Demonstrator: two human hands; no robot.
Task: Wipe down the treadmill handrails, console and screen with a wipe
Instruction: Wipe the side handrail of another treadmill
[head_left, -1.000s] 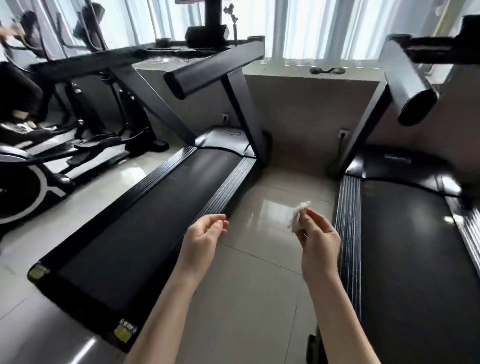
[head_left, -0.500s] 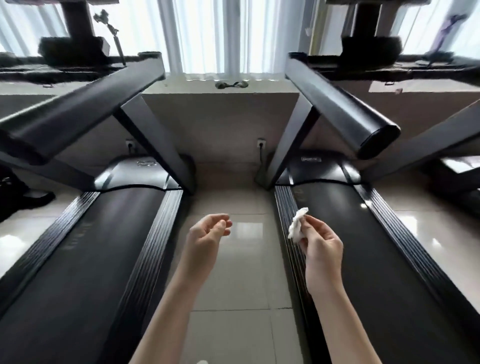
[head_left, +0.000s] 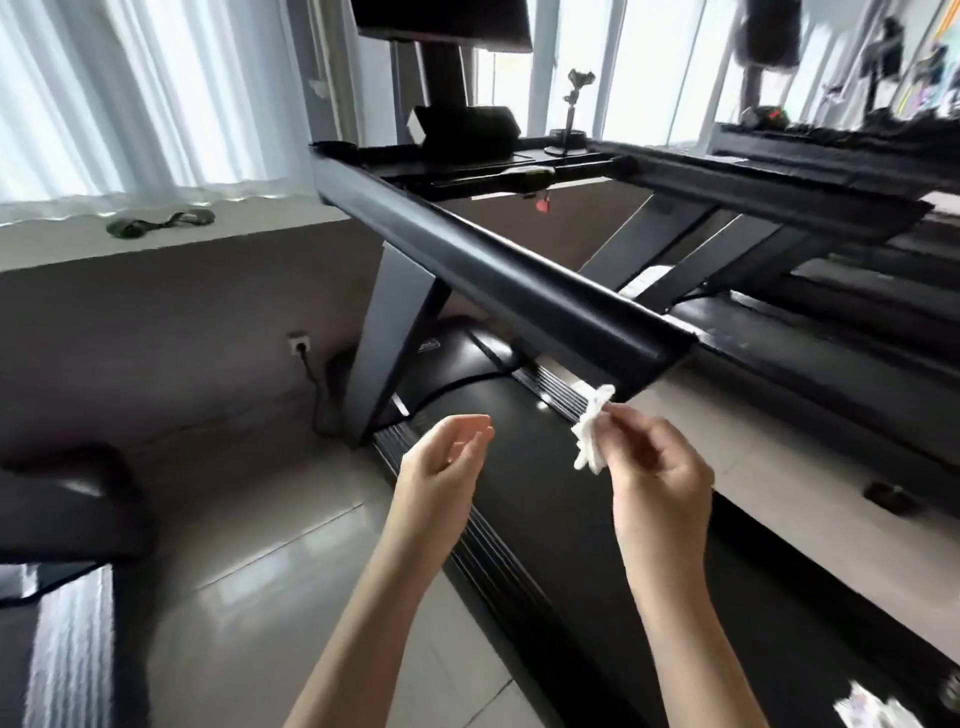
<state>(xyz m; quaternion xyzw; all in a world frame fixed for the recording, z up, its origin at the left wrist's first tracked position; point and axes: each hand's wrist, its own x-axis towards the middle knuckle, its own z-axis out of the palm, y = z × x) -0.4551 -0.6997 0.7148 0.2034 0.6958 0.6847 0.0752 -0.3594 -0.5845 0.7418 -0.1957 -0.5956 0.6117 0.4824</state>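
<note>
A crumpled white wipe is pinched between the thumb and fingertips of the right hand, which is raised above the treadmill belt. The wipe is seen just below the near end of the black handrail — whether the two touch cannot be determined. The left hand is held empty beside the right, with the palm turned inward and the fingers relaxed and slightly curved. The handrail is inclined upward toward the console, above which the lower part of the screen is visible. A red safety clip is suspended beneath the console. A wall socket is located left of the treadmill upright — a cable is routed from it down toward the floor.
</note>
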